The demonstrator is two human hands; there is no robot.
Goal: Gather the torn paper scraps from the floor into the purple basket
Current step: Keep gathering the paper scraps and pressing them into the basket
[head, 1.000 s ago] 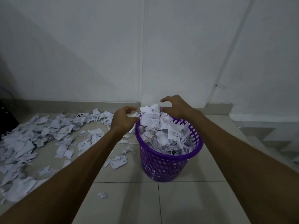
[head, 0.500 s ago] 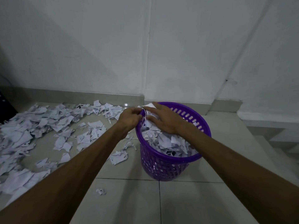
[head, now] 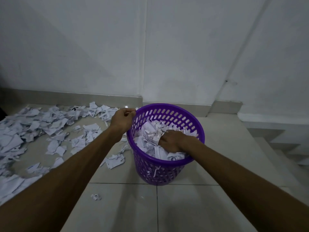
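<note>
left hand [head: 122, 120] grips the purple basket [head: 197, 129] rim; right hand [head: 172, 141] presses the scraps inside [head: 150, 136], fingers buried, curl unclear. pushing too hard could tip the basket or spill paper back beside the left hand.

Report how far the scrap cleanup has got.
Done: the purple basket already holds a mound of scraps. In hand: the left hand grips its rim while the right hand pushes into the paper inside. Left: a wide spread of floor scraps to its left.
</note>
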